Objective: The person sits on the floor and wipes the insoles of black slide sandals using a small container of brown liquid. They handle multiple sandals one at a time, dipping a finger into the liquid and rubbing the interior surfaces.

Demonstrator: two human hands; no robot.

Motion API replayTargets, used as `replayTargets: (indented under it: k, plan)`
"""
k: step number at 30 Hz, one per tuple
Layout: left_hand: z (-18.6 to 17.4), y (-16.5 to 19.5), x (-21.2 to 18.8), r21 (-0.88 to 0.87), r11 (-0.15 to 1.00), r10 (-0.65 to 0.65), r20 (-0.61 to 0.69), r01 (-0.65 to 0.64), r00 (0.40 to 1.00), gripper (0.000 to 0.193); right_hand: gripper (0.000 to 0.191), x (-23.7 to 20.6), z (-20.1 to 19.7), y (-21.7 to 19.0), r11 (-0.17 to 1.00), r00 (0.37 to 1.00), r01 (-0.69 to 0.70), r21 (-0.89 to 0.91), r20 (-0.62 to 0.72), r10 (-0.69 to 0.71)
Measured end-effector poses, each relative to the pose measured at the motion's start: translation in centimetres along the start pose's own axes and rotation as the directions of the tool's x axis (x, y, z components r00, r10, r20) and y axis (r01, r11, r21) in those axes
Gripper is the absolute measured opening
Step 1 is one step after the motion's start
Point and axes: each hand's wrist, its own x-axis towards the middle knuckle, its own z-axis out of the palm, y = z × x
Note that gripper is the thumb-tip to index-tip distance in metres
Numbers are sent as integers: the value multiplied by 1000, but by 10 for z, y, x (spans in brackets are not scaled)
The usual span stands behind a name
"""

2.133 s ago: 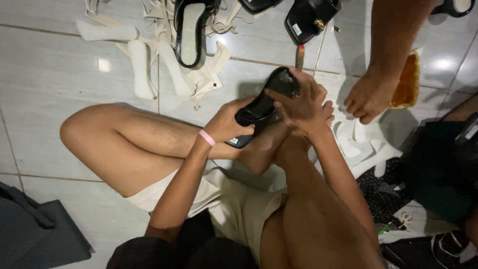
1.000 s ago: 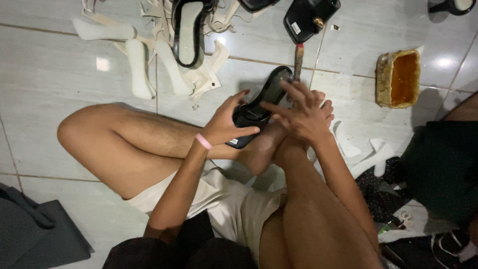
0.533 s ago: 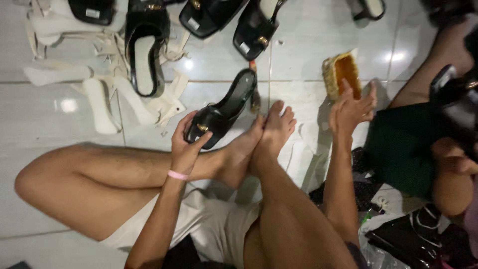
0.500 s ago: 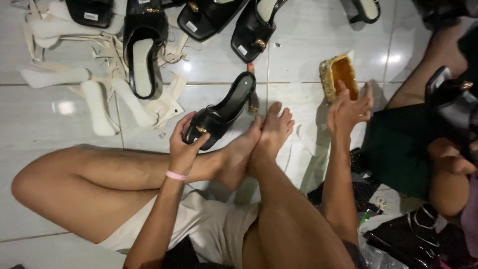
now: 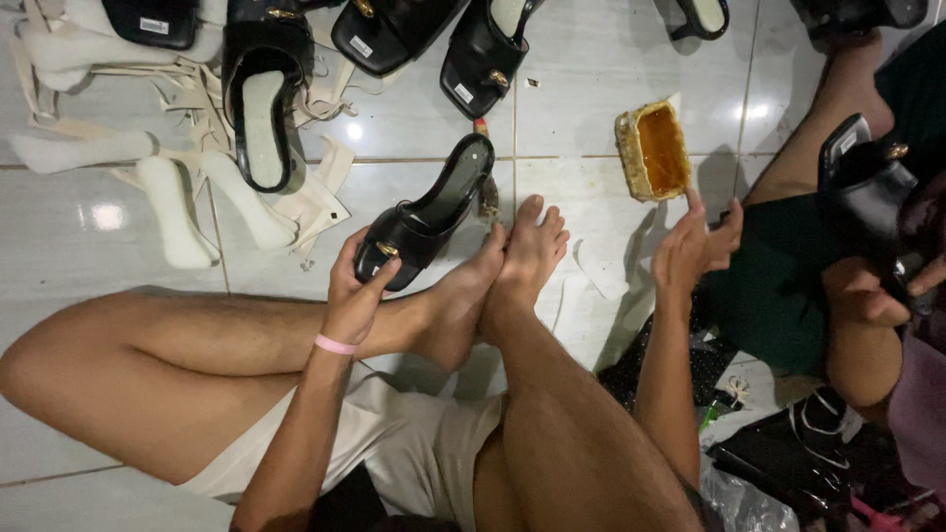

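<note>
Left hand (image 5: 357, 296): clamped around the toe end of a black sandal (image 5: 426, 219), thumb on the upper near its small gold buckle, fingers curled beneath; a pink wristband (image 5: 334, 344) sits at the wrist.
Black sandal: held just above the floor in front of the person's bare feet (image 5: 512, 266), heel end pointing away, insole facing up.
Right hand (image 5: 693, 248): fingers apart and holding nothing, the index fingertip reaching to the near corner of the yellow tub (image 5: 652, 150); whether it touches cannot be told.
Yellow tub: a small rectangular container with crusted yellow walls, open at the top, holding an amber, glue-like liquid; it stands on the floor across a tile joint.
Brush (image 5: 485, 187): a dark stick-like tool lying on the floor right beside the sandal's heel end, partly hidden by it.
Other footwear: more black sandals (image 5: 258, 99) lie in a row along the top edge, some cut off by the frame.
White pieces (image 5: 177, 212): pale heel and sole shapes scattered at upper left, touching one another.
Open room: bare tiled floor (image 5: 581, 89) shows between the held sandal and the tub, and at far left past the knee.
Right edge: another person's hand (image 5: 867, 291) holds a black shoe (image 5: 867, 182), well apart from the tub.
Change since earlier: two seconds ago both hands gripped the sandal; now only the left holds it, the right hand having moved over to the tub.
</note>
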Motion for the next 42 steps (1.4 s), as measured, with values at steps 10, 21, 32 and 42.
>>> replayTargets:
  k: [10,21,32,42]
  plan:
    - [-2,-5,1,-20,995,95,44,-94,994,54,43,-16,-1,24,987,988,73,-143,-122,-91]
    - [1,9,5,-33,999,32,43,-31,999,54,57,-48,30,-88,811,817,454,369,192,-544]
    - [2,25,6,123,954,269,45,-273,962,81,38,-68,79,-176,429,395,900,75,273,-877]
    - [1,19,14,111,984,131,68,-138,989,69,36,-68,95,-180,345,355,935,-80,203,-913]
